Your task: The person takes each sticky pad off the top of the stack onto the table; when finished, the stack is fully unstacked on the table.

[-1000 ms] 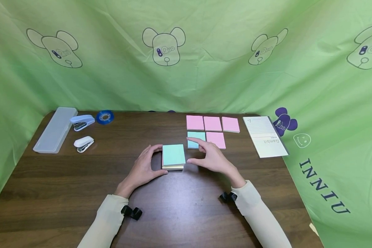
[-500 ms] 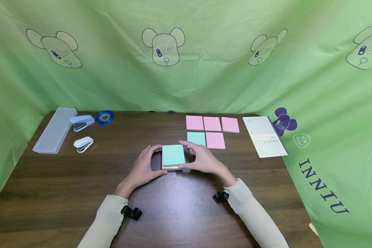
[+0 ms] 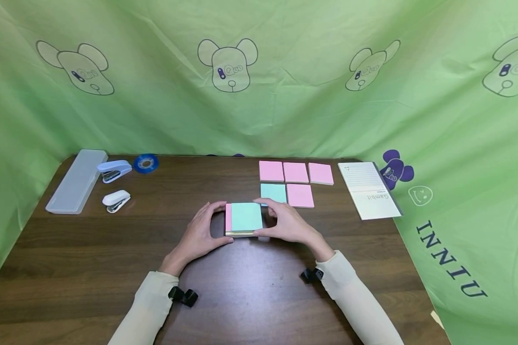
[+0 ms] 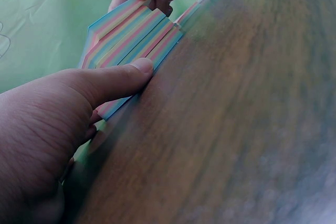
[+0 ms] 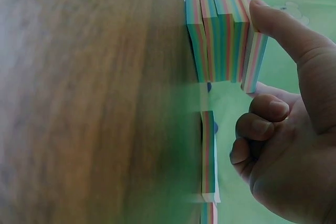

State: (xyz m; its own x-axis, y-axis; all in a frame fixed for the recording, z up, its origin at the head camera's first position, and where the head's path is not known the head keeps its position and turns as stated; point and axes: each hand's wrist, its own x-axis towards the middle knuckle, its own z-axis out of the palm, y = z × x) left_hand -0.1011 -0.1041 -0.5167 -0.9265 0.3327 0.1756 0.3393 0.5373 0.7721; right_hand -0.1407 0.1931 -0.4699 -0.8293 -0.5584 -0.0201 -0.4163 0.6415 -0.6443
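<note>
A stack of sticky note pads (image 5: 218, 30) with striped sides stands on the table between the two hands. My left hand (image 3: 202, 231) grips the lower part of the stack, thumb on the near side and fingers at the far side; its thumb shows against the striped edges (image 4: 113, 45) in the left wrist view. With thumb and index finger, my right hand (image 3: 292, 225) pinches the teal top sticky note pad (image 3: 247, 216) by its near and far sides. That top pad sits shifted to the right, baring a pink strip (image 3: 228, 218) of the pad below.
Behind the right hand lie several pink pads (image 3: 295, 172) and a teal pad (image 3: 273, 191) in two rows. A notebook (image 3: 369, 190) is at the right edge. At left are a translucent case (image 3: 77, 182), blue stapler (image 3: 115, 168), white stapler (image 3: 116, 199) and blue tape roll (image 3: 146, 163).
My right hand has come in from the right and taken hold of the teal top pad, which has slid rightward over the stack. My left hand has stayed in place.
</note>
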